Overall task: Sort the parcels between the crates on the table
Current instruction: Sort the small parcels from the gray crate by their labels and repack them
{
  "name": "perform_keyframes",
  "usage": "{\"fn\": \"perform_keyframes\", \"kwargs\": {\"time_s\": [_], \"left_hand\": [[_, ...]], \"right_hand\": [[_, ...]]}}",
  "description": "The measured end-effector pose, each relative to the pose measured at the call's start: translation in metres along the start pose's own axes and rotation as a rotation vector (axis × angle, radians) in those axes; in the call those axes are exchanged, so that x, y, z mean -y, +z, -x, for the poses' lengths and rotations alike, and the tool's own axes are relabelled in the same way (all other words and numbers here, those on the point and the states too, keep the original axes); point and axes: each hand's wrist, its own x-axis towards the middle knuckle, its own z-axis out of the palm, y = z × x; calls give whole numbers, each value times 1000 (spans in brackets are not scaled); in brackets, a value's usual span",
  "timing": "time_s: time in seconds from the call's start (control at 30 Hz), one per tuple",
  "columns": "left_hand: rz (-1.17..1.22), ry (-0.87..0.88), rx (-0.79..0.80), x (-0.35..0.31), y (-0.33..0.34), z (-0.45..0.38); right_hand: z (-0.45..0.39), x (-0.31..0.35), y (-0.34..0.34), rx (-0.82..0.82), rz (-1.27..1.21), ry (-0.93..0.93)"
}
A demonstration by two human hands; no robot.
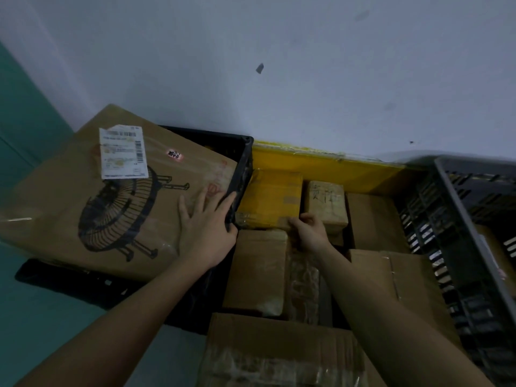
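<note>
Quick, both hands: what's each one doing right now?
Left hand: open, fingers spread flat on the fan box.
Right hand: fingers curled on the yellow parcel, gripping its near edge.

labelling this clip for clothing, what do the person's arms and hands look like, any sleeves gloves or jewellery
Both forearms are bare as far as the frame shows, with no sleeve in view. The left hand and right hand wear no gloves. No watch, ring or wristband shows, though the dim light could hide something small.
</note>
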Motion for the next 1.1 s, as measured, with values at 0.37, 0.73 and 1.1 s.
{"fn": "perform_keyframes", "kwargs": {"time_s": [0.37, 0.73, 1.1], "left_hand": [[-4, 1, -8, -1, 0, -1], [-24, -1, -1, 0, 3, -1], [5, 2, -19, 3, 2, 0]], "right_hand": [[11, 22, 3, 76, -24, 47], [11, 20, 27, -88, 66, -12], [27, 71, 11, -58, 140, -6]]}}
